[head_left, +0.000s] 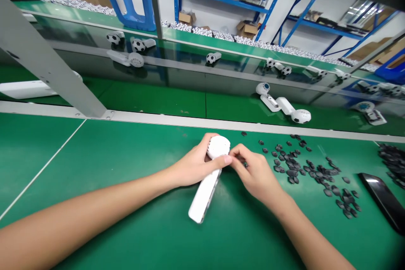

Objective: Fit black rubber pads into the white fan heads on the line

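A white handheld fan, with a round head and a long flat handle, is tilted above the green bench, its handle pointing down toward me. My left hand is closed around it just below the head, the thumb lying across the neck. At the right edge of the head, my right hand is pinched, fingertips touching the fan beside my left thumb. Whatever sits between those fingertips is hidden. Small black pieces lie scattered on the bench to the right of my right hand.
A black phone and a pile of black parts lie at the right. Beyond a metal rail, a conveyor belt carries several white fans, some with football patterns. A slanted metal post stands at left.
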